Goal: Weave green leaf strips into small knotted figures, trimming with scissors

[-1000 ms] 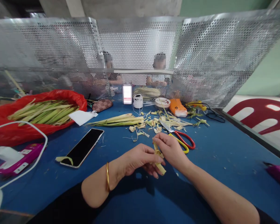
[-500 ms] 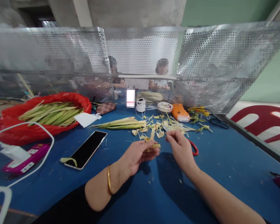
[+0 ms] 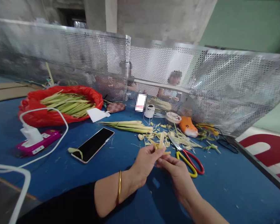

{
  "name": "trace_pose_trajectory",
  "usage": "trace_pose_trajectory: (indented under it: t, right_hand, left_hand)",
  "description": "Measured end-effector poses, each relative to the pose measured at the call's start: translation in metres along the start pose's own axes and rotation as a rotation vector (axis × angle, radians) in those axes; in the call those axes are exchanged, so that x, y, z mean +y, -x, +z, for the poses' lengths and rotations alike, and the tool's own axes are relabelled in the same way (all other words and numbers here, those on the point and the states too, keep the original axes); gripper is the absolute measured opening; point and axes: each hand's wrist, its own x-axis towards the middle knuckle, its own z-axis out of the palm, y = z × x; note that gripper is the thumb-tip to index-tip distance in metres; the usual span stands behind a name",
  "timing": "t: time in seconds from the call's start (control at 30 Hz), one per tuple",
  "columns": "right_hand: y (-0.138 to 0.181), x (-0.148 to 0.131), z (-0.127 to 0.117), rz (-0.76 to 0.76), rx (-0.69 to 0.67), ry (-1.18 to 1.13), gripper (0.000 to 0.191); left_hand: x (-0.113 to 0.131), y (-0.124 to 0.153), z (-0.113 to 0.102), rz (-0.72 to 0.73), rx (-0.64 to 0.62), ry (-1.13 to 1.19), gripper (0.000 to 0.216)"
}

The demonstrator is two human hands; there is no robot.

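Note:
My left hand point(image 3: 146, 166), with a gold bangle at the wrist, pinches a small piece of folded pale-yellow leaf strips point(image 3: 162, 140). One strip end stands up and another sticks out to the right. Against its lower side is my right hand point(image 3: 178, 175), fingers closed on the piece and partly hidden there. Just beyond the right hand lie scissors point(image 3: 180, 150) with one red and one yellow handle, blades pointing away. Leaf scraps point(image 3: 158, 133) are scattered behind both hands. A bundle of long green-yellow leaf strips point(image 3: 128, 126) rests to their left.
A red plastic bag point(image 3: 84, 120) of leaf strips stands at left, near a purple power strip point(image 3: 39, 143) with a white cable. Closer are a phone point(image 3: 93, 144) and tissue point(image 3: 96, 115). Thread spool point(image 3: 149, 112), tape roll point(image 3: 173, 118) and orange packet point(image 3: 188, 127) line the perforated metal screen point(image 3: 151, 59).
My right hand has come away from the scissors and moved left to meet my left hand at the folded strips. The scissors now lie uncovered. The view has shifted left and tilted.

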Motion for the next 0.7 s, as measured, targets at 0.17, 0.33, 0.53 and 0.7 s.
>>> trace_pose_trajectory:
  t: [0.17,0.33,0.53,0.7]
  right_hand:
    - [0.0,0.01,0.003,0.038,0.006,-0.1,0.031]
    - [0.004,0.004,0.005,-0.006,0.025,-0.194,0.028]
    - [0.009,-0.003,0.008,-0.057,-0.043,-0.252,0.02]
    - [0.009,-0.003,0.004,-0.104,-0.103,-0.225,0.016]
  left_hand:
    - [-0.005,-0.001,0.0,-0.061,-0.005,-0.025,0.029]
    - [0.0,-0.003,-0.002,-0.01,-0.156,0.001,0.026]
    - [0.006,-0.006,-0.005,0.007,-0.176,-0.075,0.014]
    - [0.011,-0.007,-0.006,-0.003,-0.158,-0.073,0.016]
